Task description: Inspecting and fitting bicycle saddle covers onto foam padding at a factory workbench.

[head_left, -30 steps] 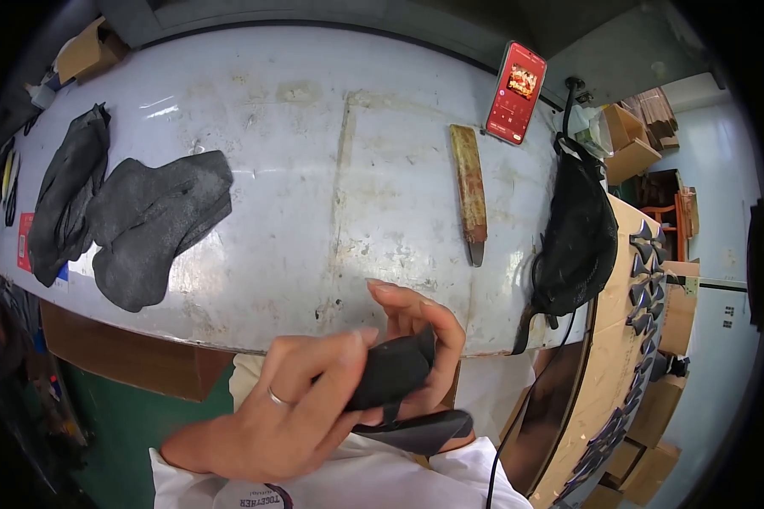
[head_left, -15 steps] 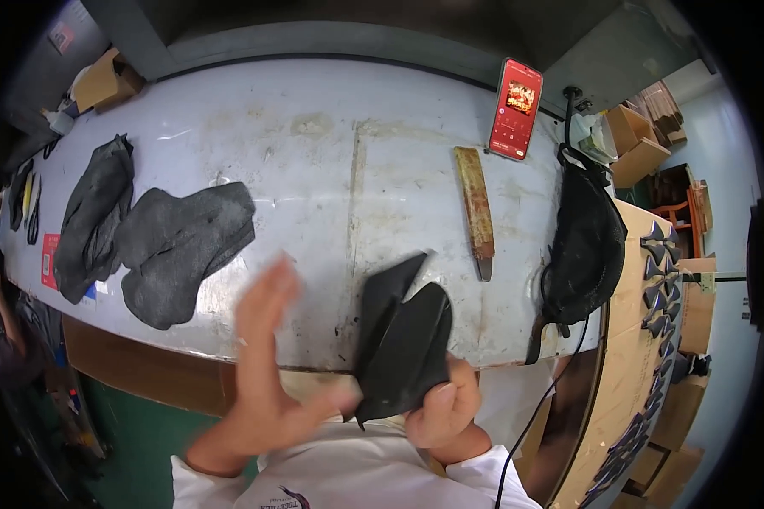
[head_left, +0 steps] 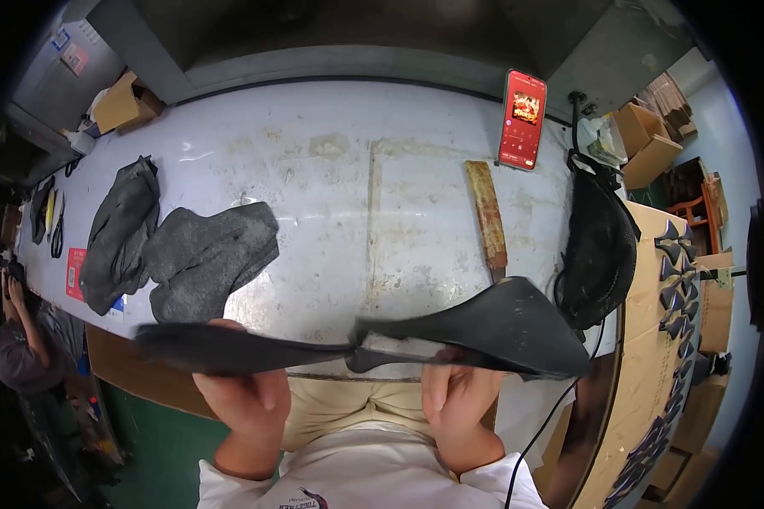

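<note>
Spread across the front of the table are black, smooth sheet pieces shaped like bicycle saddle covers. The left black piece (head_left: 238, 347) is gripped from below by my left hand (head_left: 248, 400), fingers behind it and thumb in front. My right hand (head_left: 460, 392) holds the right black piece (head_left: 509, 327), which flares wide at its right end. Their narrow ends meet between my hands; whether they are joined or just touching, I cannot tell. Two grey, fabric-like pieces, a crumpled one (head_left: 120, 237) and a flatter one (head_left: 212, 254), lie on the left side.
A rusty flat blade (head_left: 486, 216) lies on the white table (head_left: 323, 237), below a propped phone (head_left: 523, 119). At the right are a black cloth bundle (head_left: 601, 246), a hanging cable and a cardboard sheet (head_left: 632, 331) bearing several dark saddle-shaped parts. Another person (head_left: 21, 339) sits far left.
My left hand, empty and raised before, has come down onto the black pieces. They were folded in my right hand and are now spread wide sideways. The view has shifted slightly.
</note>
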Tool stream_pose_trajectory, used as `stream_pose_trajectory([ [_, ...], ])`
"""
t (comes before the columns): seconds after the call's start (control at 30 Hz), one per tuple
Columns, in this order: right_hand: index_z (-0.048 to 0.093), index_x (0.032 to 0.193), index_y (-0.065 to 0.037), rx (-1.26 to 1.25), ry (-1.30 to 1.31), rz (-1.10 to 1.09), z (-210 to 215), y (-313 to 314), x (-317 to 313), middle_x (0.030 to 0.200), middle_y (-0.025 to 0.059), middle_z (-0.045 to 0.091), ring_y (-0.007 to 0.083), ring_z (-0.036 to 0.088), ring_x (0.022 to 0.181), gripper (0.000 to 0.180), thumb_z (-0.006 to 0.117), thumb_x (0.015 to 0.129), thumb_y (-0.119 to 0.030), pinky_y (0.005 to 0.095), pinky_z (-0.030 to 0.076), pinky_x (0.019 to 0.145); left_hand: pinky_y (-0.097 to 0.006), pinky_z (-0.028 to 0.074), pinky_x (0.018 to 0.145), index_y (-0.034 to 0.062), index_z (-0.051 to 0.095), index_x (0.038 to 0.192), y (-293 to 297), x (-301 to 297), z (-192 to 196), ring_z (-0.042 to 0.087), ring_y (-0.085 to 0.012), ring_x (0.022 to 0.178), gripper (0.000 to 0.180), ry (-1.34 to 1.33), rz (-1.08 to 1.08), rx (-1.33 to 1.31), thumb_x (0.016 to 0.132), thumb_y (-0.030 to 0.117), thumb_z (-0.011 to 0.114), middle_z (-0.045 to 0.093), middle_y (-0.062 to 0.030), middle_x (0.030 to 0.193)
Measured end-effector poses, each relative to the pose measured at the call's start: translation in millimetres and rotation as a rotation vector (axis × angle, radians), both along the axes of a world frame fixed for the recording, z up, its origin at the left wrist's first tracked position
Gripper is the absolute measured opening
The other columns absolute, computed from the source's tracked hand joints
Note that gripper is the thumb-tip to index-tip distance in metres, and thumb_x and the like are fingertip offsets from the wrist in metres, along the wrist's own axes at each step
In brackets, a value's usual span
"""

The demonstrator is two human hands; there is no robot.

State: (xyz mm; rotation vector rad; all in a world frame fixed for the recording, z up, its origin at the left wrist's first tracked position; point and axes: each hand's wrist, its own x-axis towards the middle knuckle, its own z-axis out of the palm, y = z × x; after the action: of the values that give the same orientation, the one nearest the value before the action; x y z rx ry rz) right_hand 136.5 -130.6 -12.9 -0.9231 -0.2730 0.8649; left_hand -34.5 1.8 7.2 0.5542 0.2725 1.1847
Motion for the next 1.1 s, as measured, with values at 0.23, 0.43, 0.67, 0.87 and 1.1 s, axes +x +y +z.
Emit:
stream_pose_trajectory([
  [0.23,0.055,0.090,-0.001,0.338,0.521,0.284,-7.5,14.7,25.3,0.095,0.0137,0.058,0.0226,0.059,0.089,0.016,0.045,0.099,-0.010,0.0358,0.050,0.078,-0.037,0.060,0.052,-0.0075,0.046,0.119,34.9,-2.3,-33.8,0.070,-0.0331,0.065,0.055,0.104,-0.500,0.946,0.087,0.029,0.072,0.051,-0.0352,0.124],
  [0.43,0.052,0.129,0.001,0.042,0.626,0.513,-25.2,-3.0,47.4,0.120,0.0170,0.061,0.0233,0.063,0.108,0.032,0.046,0.099,-0.010,0.0337,0.052,0.090,-0.031,0.059,0.066,-0.0002,0.030,0.145,-5.6,4.4,25.7,0.071,-0.0312,0.082,0.080,0.380,-0.453,0.175,0.076,-0.015,0.068,0.039,-0.0373,0.140],
  [0.67,0.064,0.103,0.001,-0.117,0.173,0.816,0.5,-2.9,44.1,0.096,0.0002,0.063,0.0084,0.058,0.086,0.013,0.061,0.094,-0.007,0.0242,0.048,0.076,-0.029,0.056,0.078,0.0004,0.048,0.140,17.3,-10.3,17.7,0.072,-0.0194,0.085,0.068,0.670,-0.936,0.480,0.079,-0.003,0.076,0.073,-0.0167,0.094],
  [0.87,0.063,0.107,0.001,-0.139,-0.007,0.983,-5.5,0.9,37.6,0.097,0.0003,0.063,0.0084,0.058,0.089,0.016,0.061,0.094,-0.008,0.0249,0.048,0.078,-0.025,0.049,0.062,0.0026,0.023,0.152,8.5,22.0,46.7,0.062,-0.0110,0.070,0.083,0.889,-0.964,0.411,0.085,0.007,0.073,0.067,-0.0074,0.079],
  [1.1,0.066,0.076,0.006,0.119,0.282,0.619,-1.6,-2.1,45.0,0.085,0.0139,0.064,0.0199,0.059,0.079,0.027,0.069,0.079,-0.021,0.0340,0.044,0.070,-0.024,0.043,0.056,-0.0046,0.049,0.136,-3.4,19.3,51.0,0.057,-0.0111,0.058,0.066,0.760,-0.714,0.567,0.075,-0.003,0.077,0.062,-0.0057,0.066],
])
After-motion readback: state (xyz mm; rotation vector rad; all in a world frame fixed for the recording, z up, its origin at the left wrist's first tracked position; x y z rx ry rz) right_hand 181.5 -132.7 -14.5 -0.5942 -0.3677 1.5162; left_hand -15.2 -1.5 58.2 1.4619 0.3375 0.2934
